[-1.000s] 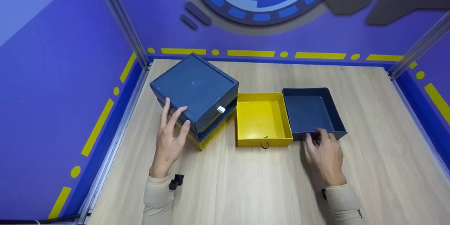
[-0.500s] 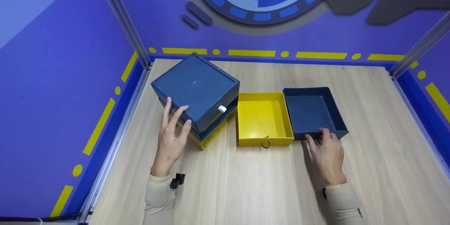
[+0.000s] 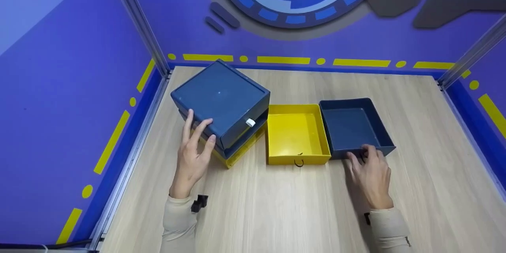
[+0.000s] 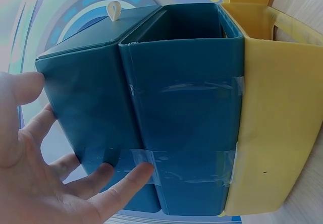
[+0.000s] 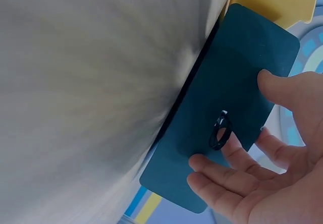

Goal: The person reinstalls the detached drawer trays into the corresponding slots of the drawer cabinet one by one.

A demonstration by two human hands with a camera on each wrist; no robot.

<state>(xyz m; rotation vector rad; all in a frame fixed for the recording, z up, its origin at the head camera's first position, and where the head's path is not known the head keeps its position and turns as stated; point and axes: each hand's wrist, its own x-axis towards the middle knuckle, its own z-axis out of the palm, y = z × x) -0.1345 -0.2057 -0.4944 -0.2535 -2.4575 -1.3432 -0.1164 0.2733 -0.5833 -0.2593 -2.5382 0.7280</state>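
Head view, far left: a person's left hand [image 3: 192,161] lay against the near side of a box stack [image 3: 225,114], fingers spread and fairly straight, touching but not gripping. That stack stood at an angle on a pale wood-grain table [image 3: 269,213]: a dark blue square plastic box [image 3: 219,87] on top with a little white loop tab [image 3: 250,123] on its front, then a dark blue hollow plastic casing [image 4: 186,113], then a yellow hollow plastic casing [image 4: 277,118] at the bottom. Left wrist cam showed clear tape [image 4: 202,86] on the blue sides. If that tape was weak, imo a hard shove up top could've skewed the layers.

Next along sat a shallow yellow plastic tray [image 3: 294,130] with a thin black ring [image 3: 299,163] at its front. Couldn't tell whether it touched the stack.

Right beside that was a shallow dark blue plastic tray [image 3: 350,126], also on the table. The right hand [image 3: 373,176] had it by the front wall, fingers curled, one fingertip at its black ring pull [image 5: 216,146]. Couldn't swear the finger went through the loop. My worry: a yank on just that ring might've popped it out or tipped the front up, and any swing left could've knocked the yellow tray into the stack.
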